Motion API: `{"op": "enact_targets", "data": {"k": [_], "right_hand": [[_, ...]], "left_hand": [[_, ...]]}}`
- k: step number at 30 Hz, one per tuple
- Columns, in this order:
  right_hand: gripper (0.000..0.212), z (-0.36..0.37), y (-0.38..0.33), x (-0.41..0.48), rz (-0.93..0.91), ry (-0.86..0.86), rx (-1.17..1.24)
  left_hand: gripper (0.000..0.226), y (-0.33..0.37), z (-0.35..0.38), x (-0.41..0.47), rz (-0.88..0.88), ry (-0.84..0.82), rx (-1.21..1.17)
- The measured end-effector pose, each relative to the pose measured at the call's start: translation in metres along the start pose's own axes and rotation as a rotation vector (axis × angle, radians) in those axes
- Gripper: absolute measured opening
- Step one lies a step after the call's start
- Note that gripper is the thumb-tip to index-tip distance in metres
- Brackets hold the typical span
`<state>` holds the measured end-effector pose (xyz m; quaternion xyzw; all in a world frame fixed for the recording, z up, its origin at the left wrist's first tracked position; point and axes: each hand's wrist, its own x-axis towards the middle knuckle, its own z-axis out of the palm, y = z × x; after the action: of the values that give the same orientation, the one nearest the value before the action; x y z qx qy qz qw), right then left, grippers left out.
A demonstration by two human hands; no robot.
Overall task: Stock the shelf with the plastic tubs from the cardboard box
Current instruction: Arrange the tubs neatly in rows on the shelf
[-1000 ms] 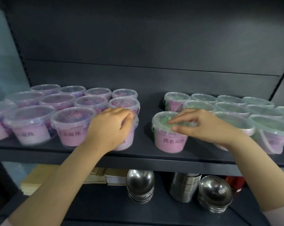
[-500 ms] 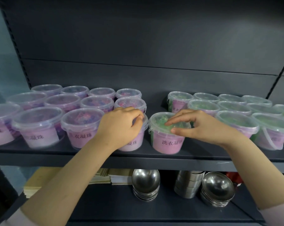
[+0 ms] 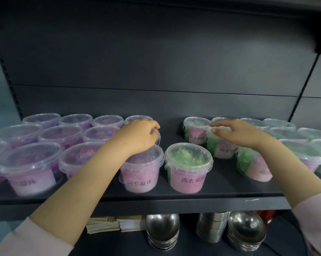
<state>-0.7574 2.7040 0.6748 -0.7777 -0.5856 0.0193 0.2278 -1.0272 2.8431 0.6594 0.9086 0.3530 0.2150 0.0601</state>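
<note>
**Here: both hands over the tub rows**

The purple tub (image 3: 157,138) stands in the second row of the purple block, on the shelf (image 3: 174,198). The left hand (image 3: 139,137) caps its lid from above, fingers (image 3: 154,126) curled down over the rim in a grasp; the thumb is hidden. The left wrist crosses the lid of the front tub (image 3: 141,174), and the forearm runs down and left to a pale pink sleeve (image 3: 32,241).

The right hand (image 3: 242,133) is released: fingers straight, slightly spread, palm down, holding nothing. It lies over the lid of a second-row green tub (image 3: 220,147); contact with the lid cannot be determined. Its fingertips (image 3: 214,125) point left, towards the back-row tub (image 3: 194,132).

One green tub (image 3: 188,169) stands upright and free in the front row, just beside the front tub, between the two forearms.

Steel bowls (image 3: 162,230) are stacked on the level below.
</note>
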Motion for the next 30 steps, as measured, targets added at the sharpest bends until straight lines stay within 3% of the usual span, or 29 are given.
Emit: {"op": "enact_targets", "data": {"k": [6, 13, 21, 27, 30], "right_hand": [[0.036, -0.004, 0.043, 0.029, 0.167, -0.203, -0.182], [0.033, 0.000, 0.026, 0.035, 0.059, -0.268, -0.151], [0.063, 0.032, -0.032, 0.053, -0.122, -0.313, -0.103], [0.040, 0.043, -0.045, 0.061, -0.282, -0.393, -0.112], [0.057, 0.042, -0.041, 0.061, -0.273, -0.399, -0.153]], "left_hand": [[0.041, -0.007, 0.020, 0.013, -0.092, -0.167, 0.089], [0.044, -0.008, 0.022, 0.013, -0.074, -0.182, 0.174], [0.044, -0.008, 0.022, 0.013, -0.058, -0.157, 0.167], [0.044, -0.010, 0.024, 0.013, -0.053, -0.142, 0.170], [0.044, -0.011, 0.025, 0.013, -0.052, -0.138, 0.171]]}}
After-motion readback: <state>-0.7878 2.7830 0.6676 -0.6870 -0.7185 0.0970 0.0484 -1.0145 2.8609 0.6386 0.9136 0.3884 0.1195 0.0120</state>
